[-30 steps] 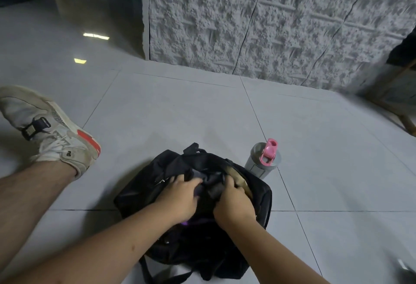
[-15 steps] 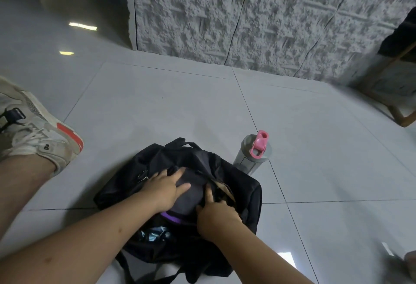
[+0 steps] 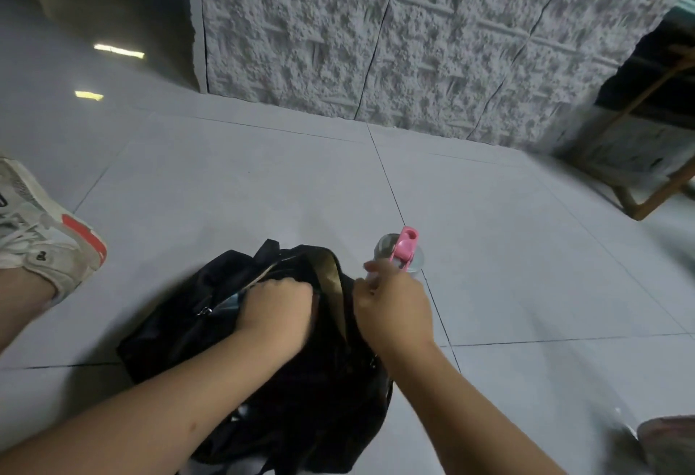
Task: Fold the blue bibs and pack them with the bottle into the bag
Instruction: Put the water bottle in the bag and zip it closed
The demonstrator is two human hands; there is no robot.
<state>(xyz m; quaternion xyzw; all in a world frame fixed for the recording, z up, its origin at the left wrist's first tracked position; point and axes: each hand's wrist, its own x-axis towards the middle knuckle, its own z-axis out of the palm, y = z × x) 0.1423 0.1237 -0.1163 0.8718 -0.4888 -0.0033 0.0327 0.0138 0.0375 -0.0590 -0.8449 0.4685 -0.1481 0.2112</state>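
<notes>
The floor (image 3: 263,181) is pale grey glossy tile with thin dark joints, and it mirrors two ceiling lights at the far left. Behind it stands a wall (image 3: 395,42) of rough, pebbled grey panels with raised lines and dark seams. At the right edge a slanted wooden frame (image 3: 654,188) rests on the tiles.

The bag (image 3: 210,331) is black, soft and crumpled, made of a slightly shiny fabric; it lies on the floor in front of the person with its top open, showing an olive-tan lining strip and a small metal zipper pull. A pale blue bit of cloth shows at the opening beside the left hand; whether it is a bib cannot be told.

A worn white sneaker (image 3: 41,237) with a red heel patch lies at the left; its small markings are too blurred to read.

The left hand (image 3: 276,309) is curled knuckles-up at the bag's opening, gripping the dark fabric there. The right hand (image 3: 395,305) reaches toward the bottle, fingers loosely bent, fingertips at its side; a firm hold cannot be confirmed.

The bottle (image 3: 400,252), a grey cylinder with a pink flip cap, stands upright on the floor just beside the bag's right side.
</notes>
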